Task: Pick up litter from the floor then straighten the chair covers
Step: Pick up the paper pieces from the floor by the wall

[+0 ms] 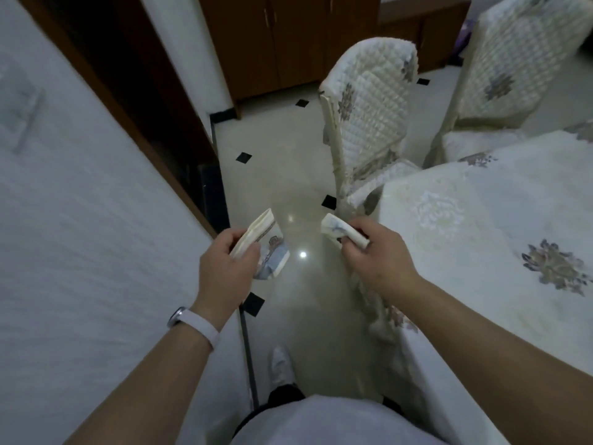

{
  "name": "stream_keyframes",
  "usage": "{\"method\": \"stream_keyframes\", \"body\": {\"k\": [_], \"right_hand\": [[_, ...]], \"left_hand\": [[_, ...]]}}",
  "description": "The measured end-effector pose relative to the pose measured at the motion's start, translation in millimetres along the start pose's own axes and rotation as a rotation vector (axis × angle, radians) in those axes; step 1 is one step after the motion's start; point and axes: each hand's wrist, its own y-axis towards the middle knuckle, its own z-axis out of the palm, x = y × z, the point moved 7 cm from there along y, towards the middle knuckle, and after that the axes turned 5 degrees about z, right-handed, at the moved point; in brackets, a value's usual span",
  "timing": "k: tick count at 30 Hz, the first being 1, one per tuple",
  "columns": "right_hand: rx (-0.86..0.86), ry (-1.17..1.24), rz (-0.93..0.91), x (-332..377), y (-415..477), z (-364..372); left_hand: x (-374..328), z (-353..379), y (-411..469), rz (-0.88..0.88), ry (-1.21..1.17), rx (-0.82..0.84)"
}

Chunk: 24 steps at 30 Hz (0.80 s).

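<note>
1. The person is standing on the floor [288, 139] between a white wall and the cloth-covered worktop [481, 236], holding both hands out in front, well apart from each other.
2. The left hand [224, 264] is gripping a folded paper [266, 248], with the thumb lying over its edge and a printed flap hanging below the fingers.
3. The right hand [372, 252] is pinching a smaller crumpled scrap [337, 229] between thumb and fingers.
4. The litter step seems to be nearing its end. Both pieces are off the floor, and the tiles in view are showing only dark inlaid squares.
5. The near chair cover [369, 101] is looking loose along its side edge, where it appears to be gaping. The far chair cover [503, 65] is looking smoother, though it is partly cut off.
6. The next move is likely calling for getting rid of the paper first, since both hands are occupied and no bin is showing. After that, two free hands will be needed to tug the near cover square.
</note>
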Motion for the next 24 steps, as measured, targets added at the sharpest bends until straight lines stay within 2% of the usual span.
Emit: {"method": "stream_keyframes", "body": {"k": [4, 9, 17, 21, 24], "right_hand": [[-0.035, 0.045, 0.036, 38.7, 48.5, 15.6], [-0.159, 0.017, -0.021, 80.0, 100.9, 15.4], [-0.171, 0.037, 0.028, 62.2, 205.8, 31.7], [-0.103, 0.054, 0.07, 46.9, 289.0, 49.1], [-0.068, 0.064, 0.071, 45.6, 361.1, 53.0]], "left_hand": [[0.0, -7.0, 77.7, 0.052, -0.062, 0.05], [-11.3, -6.0, 159.5, 0.119, -0.121, 0.093], [2.5, 19.4, 263.8, 0.098, -0.153, 0.066], [20.8, 36.2, 328.3, 0.03, -0.088, 0.081], [20.2, 44.5, 386.6, -0.012, -0.035, 0.021]]}}
